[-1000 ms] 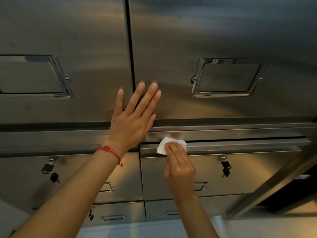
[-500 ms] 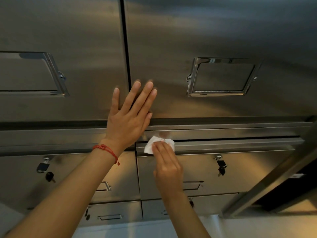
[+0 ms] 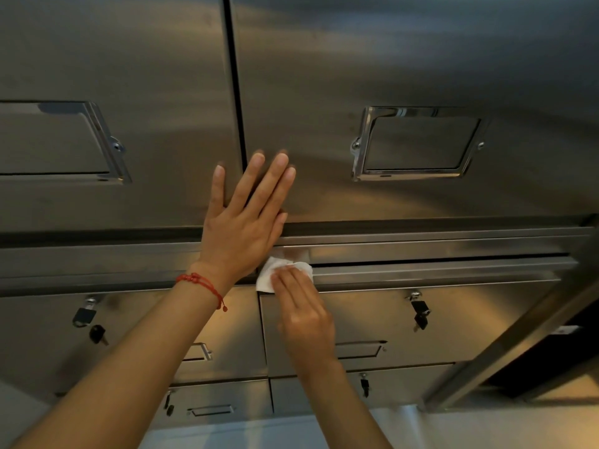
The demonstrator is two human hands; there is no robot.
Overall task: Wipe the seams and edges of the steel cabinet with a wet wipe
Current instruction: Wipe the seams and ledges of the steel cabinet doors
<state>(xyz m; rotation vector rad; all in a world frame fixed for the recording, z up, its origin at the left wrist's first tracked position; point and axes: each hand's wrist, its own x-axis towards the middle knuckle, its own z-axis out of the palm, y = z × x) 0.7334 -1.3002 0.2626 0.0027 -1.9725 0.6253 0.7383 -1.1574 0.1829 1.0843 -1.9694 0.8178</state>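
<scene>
Left hand flat, fingers straight, on cabinet door seam; below it, right hand presses wipe against drawer edge.

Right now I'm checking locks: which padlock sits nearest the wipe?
The padlock right of the wipe, on the drawer under it. The left padlock hangs farther off, beyond the left arm.
</scene>
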